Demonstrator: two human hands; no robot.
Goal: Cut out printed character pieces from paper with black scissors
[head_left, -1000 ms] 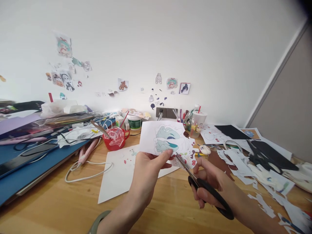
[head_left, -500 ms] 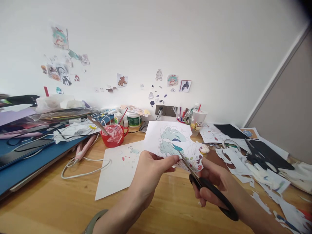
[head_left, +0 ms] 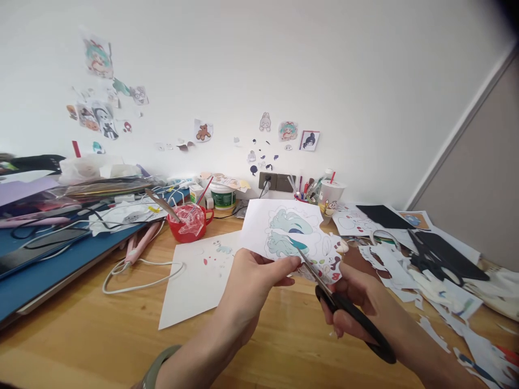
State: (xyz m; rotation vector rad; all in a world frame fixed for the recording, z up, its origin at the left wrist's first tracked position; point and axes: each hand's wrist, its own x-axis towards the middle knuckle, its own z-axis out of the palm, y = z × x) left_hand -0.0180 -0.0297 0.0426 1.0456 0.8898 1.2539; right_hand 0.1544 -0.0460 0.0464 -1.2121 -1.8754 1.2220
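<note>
Between finger and thumb, my left hand (head_left: 255,275) pinches the lower edge of a white sheet of paper (head_left: 253,221) printed with teal hair shapes and small coloured pictures. My right hand (head_left: 360,294) is wrapped round the black handles of a pair of scissors (head_left: 318,274). The blades point up and left across the sheet, their tip beside a teal shape near my left thumb. From the frames I cannot tell how far apart the blades are. Below and left on the table lies another white sheet (head_left: 190,286) with small cut-out pieces on it.
A red mug (head_left: 188,224) with plastic and a spoon stands at the left, near a pink corded tool (head_left: 140,243). Paper scraps (head_left: 438,292) and black scissors (head_left: 433,262) lie right. A paper cup (head_left: 330,195) and pen holder (head_left: 304,195) stand behind the sheet.
The held sheet has shifted very slightly to the right and up. Both hands keep nearly the same position, and the scissors stay against the paper.
</note>
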